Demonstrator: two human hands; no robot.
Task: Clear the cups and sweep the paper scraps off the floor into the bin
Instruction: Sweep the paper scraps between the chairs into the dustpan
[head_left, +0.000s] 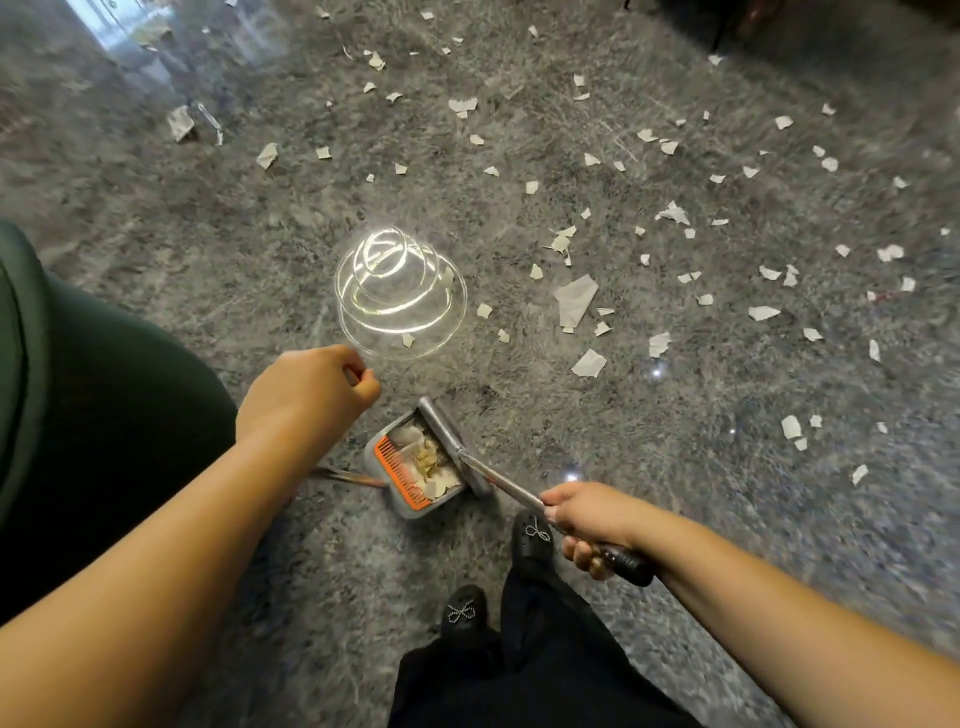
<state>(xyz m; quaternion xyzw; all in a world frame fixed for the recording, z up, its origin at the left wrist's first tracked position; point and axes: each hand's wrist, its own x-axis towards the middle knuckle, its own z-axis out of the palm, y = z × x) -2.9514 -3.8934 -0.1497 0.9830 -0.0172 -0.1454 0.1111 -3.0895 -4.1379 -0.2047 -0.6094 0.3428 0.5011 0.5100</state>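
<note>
Fingers of right hand (584, 525) curled tight round dustpan handle (524, 496), black grip end poking out behind the palm. Left hand (306, 389) fisted, thumb against forefinger on a thin reddish stick, probably the broom handle (343, 475), mostly hidden by the hand. Dustpan (415, 462) on grey floor (208, 234) between the hands, grey with orange comb, crumpled paper inside. Paper scraps (574, 299) scattered over floor from 12 to 3 o'clock of the pan. Ring-shaped light glare at 12. Black shoes (462, 613) at 6. Dark green seat at 9.
</note>
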